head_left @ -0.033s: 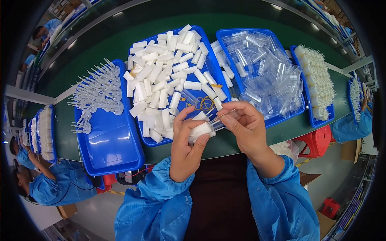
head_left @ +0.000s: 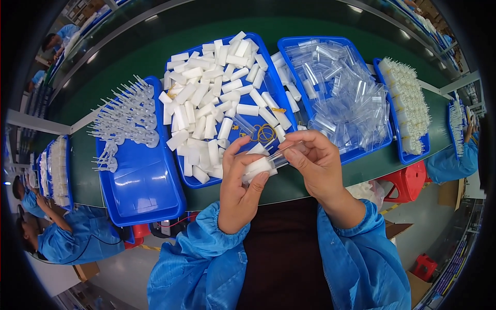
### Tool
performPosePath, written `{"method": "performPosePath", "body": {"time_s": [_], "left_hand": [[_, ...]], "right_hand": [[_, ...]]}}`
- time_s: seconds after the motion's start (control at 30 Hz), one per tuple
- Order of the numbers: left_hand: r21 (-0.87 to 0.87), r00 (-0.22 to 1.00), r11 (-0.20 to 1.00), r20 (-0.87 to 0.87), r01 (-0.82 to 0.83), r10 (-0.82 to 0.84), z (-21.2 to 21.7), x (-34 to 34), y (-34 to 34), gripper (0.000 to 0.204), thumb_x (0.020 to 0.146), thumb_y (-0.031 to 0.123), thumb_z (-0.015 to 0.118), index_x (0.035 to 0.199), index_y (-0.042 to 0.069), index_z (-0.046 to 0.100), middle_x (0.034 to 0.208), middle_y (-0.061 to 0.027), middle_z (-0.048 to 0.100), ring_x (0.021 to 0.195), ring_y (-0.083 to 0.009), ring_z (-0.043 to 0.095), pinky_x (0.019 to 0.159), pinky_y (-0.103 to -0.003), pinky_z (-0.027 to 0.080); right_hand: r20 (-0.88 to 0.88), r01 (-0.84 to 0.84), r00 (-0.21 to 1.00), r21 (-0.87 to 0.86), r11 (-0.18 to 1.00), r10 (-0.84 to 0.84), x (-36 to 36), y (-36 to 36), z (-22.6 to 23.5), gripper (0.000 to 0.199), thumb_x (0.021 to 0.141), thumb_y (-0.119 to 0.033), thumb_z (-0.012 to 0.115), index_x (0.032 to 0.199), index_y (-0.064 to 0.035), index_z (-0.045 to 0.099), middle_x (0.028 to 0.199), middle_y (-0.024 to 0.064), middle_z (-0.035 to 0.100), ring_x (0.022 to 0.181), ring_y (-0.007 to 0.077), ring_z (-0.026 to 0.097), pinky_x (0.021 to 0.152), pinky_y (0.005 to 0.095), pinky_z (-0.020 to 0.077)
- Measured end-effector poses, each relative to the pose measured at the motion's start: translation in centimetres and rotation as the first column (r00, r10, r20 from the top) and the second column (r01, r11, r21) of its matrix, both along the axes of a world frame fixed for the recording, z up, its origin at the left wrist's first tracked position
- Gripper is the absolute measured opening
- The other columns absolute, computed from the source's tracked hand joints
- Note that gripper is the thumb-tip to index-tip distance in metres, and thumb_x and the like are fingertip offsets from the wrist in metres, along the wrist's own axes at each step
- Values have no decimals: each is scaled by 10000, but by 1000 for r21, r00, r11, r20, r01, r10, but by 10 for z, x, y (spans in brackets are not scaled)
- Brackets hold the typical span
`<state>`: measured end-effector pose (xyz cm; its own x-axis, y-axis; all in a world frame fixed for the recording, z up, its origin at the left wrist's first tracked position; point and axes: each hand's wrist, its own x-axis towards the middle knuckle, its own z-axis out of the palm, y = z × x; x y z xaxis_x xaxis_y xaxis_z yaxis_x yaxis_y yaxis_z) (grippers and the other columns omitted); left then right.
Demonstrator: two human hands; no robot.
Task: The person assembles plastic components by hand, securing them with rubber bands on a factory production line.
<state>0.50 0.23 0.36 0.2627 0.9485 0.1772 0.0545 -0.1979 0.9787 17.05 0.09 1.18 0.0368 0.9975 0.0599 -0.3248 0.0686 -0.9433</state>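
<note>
Nothing has shifted between my two frames; they come from the same instant, so both hands sit exactly where they were. From my remote seat I see my left hand [head_left: 238,188] curled around a small bundle of white plastic tubes [head_left: 257,166], thumb up on the near side and fingers wrapped over the far side, pressing the bundle between them. My right hand [head_left: 316,164] meets it from the right, its thumb and forefinger pinching a clear plastic tube [head_left: 281,155] whose left end touches the bundle. That clear piece lies between the fingertips of both hands, just above the near edge of the green work surface [head_left: 305,181]. It is glassy and partly hidden by the fingers, so I can't tell for certain whether it is already seated on a white tube.

Just beyond my hands stands the middle blue tray [head_left: 181,173] heaped with loose white tubes [head_left: 217,98], with a few yellow rubber bands [head_left: 264,133] lying near its front corner. To its right, a second blue tray [head_left: 361,151] holds a pile of clear tubes [head_left: 341,98]. On my left, another blue tray [head_left: 144,191] carries clear pronged parts [head_left: 126,116] at its far end. Farther right, a narrow tray [head_left: 408,155] holds rows of white bristly pieces [head_left: 408,98]. Other workers in blue coats [head_left: 67,240] sit at the sides.
</note>
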Motion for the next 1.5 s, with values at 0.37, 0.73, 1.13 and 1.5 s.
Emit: {"method": "performPosePath", "body": {"time_s": [0.37,0.73,1.13,1.5], "left_hand": [[-19,997,1000,81,-10,11,-4,1,1,168,872,112,571,1013,28,537,1280,-164,360,1099,-239,460,885,-311,407],[-99,954,989,268,-109,132,-13,8,-2,136,890,135,551,969,25,542,1238,-165,404,1118,-240,446,890,-320,391],[-7,996,998,56,-68,68,0,1,0,134,894,170,554,899,37,573,981,-101,538,1123,-269,412,888,-351,362],[-31,997,999,74,-15,17,-2,0,-1,152,888,157,557,932,12,548,983,-110,528,1164,-300,384,903,-366,355]], "right_hand": [[-36,-6,999,-14,1000,6,-2,-3,-3,221,830,-3,624,1033,25,541,955,107,621,913,144,613,787,239,487],[-77,67,995,54,996,-62,-13,-6,-11,196,828,12,620,1002,31,532,980,131,632,897,147,624,763,226,497],[-22,47,999,55,997,-46,-11,-5,-3,202,807,36,634,987,37,543,960,138,639,880,145,629,768,227,495],[85,18,996,28,999,-20,-3,0,2,194,802,35,639,973,36,548,950,137,639,870,148,631,762,229,496]]}}
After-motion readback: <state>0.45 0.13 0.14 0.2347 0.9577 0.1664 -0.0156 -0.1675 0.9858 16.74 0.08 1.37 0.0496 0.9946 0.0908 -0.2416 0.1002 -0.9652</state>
